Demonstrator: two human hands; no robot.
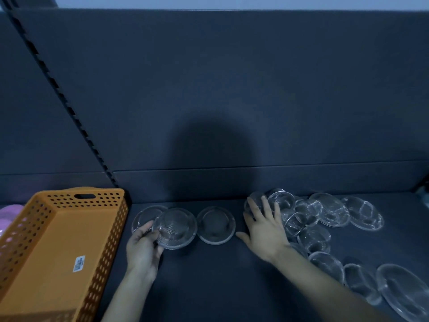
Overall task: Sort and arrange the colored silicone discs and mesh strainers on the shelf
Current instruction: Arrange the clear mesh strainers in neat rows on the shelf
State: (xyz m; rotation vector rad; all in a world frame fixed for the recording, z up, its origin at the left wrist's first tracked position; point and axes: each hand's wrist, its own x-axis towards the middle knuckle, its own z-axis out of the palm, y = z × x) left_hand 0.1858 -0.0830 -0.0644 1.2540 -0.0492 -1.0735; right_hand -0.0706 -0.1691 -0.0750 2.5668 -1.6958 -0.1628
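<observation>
On the dark shelf (209,275) three round metal mesh strainers lie in a row. My left hand (142,246) grips the rim of the middle one (176,227), which overlaps the leftmost strainer (145,216). A third strainer (216,225) lies flat just right of them. My right hand (264,225) reaches with spread fingers onto a strainer (256,197) at the left end of a loose pile of several strainers (325,214). More strainers (362,280) trail toward the front right.
An orange perforated plastic basket (53,242) with a barcode label stands at the left, its inside bare. Pink items (9,217) show beyond its left side. A dark back panel (232,89) and a slotted upright (58,94) bound the shelf.
</observation>
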